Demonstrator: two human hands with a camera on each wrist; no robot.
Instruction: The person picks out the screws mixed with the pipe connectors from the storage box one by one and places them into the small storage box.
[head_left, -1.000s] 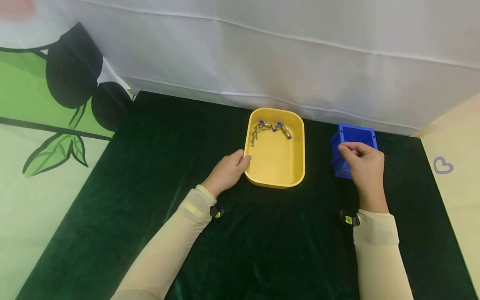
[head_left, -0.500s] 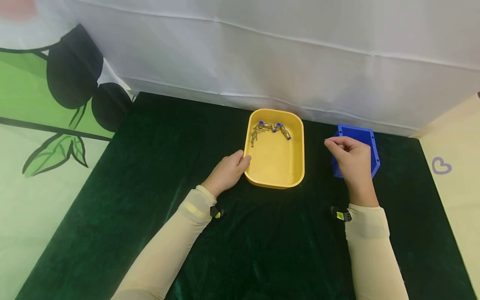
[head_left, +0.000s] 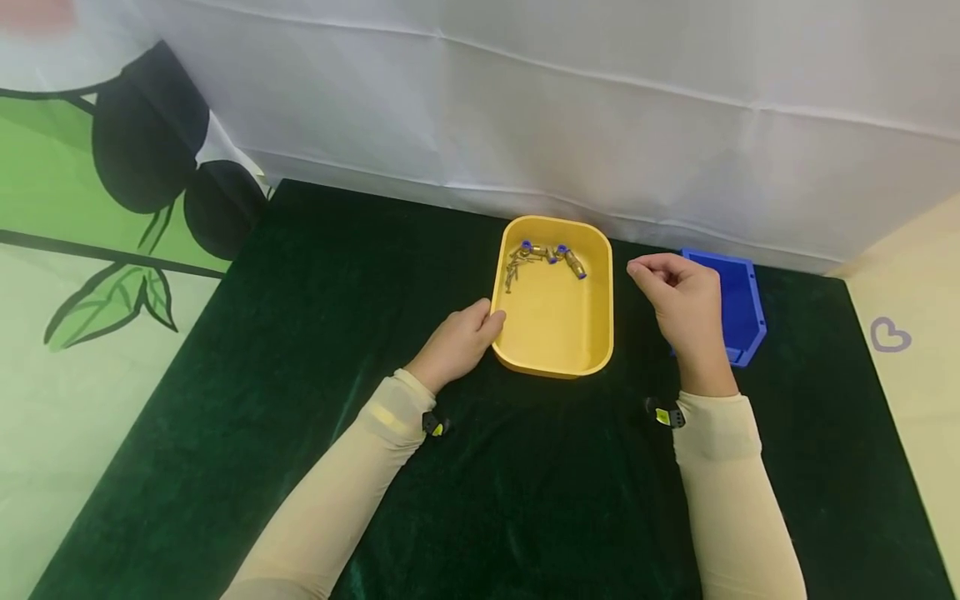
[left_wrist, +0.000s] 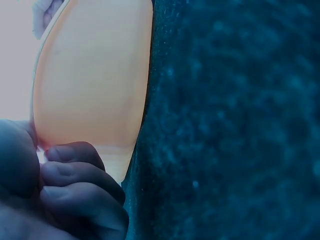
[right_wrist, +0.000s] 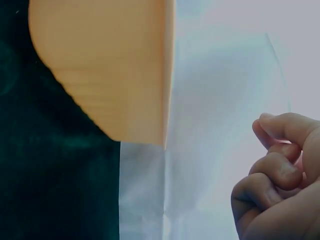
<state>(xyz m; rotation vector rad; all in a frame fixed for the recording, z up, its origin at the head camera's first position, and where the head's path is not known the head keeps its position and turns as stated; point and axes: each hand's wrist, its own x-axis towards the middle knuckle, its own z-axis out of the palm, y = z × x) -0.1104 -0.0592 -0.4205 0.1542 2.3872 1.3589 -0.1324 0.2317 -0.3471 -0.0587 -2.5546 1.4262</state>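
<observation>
A yellow tray stands on the dark green cloth, with brass fittings with blue ends and small screws at its far end. My left hand grips the tray's near left rim, thumb on the edge; its fingers curl against the tray's wall. My right hand hovers between the tray and a blue bin, fingertips pinched together. The curled fingers show nothing between them, and the tray lies to their left.
The green cloth covers the table, and a white curtain hangs right behind the tray and bin. A leaf-patterned sheet borders the left side and a beige surface the right.
My right hand has moved left from over the blue bin to the gap beside the tray, uncovering the bin. The left hand has stayed on the tray's rim.
</observation>
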